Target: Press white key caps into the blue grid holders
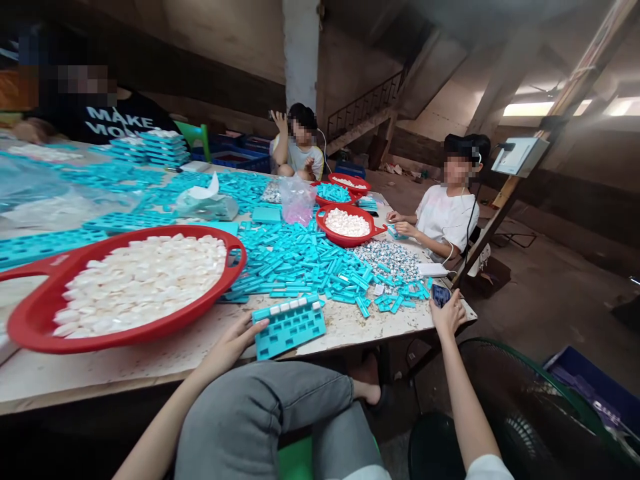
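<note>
My left hand grips the left edge of a turquoise slotted tray at the table's front edge. A row of white pieces sits along the tray's upper edge; its other slots show no pieces. At the table's right corner, my right hand holds a dark phone, fingers wrapped round it. A large red basket full of white pieces stands left of the tray. Behind the tray lies a heap of turquoise strips, with small silvery parts to its right.
Three people sit round the table. Smaller red baskets and a pink-filled plastic bag stand farther back. Stacked turquoise trays are at the back left. A green-rimmed fan stands at the right, below table height.
</note>
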A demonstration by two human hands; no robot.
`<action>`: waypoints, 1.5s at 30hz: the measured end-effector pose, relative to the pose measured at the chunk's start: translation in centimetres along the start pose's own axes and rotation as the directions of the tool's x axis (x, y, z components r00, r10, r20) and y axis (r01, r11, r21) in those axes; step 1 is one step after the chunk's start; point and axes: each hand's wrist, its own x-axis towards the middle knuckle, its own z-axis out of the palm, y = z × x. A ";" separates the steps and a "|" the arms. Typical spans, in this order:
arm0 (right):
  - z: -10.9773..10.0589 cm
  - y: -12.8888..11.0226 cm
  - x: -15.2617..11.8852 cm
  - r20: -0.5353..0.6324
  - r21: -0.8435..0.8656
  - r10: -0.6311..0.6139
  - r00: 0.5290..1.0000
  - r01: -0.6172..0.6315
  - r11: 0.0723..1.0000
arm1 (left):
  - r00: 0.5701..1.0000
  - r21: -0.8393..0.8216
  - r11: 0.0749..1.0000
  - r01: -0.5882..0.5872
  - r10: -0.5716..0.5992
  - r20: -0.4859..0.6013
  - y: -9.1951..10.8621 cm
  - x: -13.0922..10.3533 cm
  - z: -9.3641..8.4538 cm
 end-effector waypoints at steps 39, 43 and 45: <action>-4.1 -18.9 -10.8 -0.020 0.879 -0.817 0.577 0.399 0.261 | 0.983 -0.314 0.949 -0.031 0.086 0.162 -1.3 0.2 0.3; -5.3 -22.5 -15.5 -0.059 0.913 -0.909 0.413 0.391 0.118 | 0.982 -0.312 0.949 -0.033 0.089 0.166 -1.4 0.3 0.2; -5.4 -23.9 -17.3 -0.116 0.910 -0.920 0.375 0.412 0.054 | 0.980 -0.312 0.949 -0.045 0.102 0.169 -1.4 0.3 0.2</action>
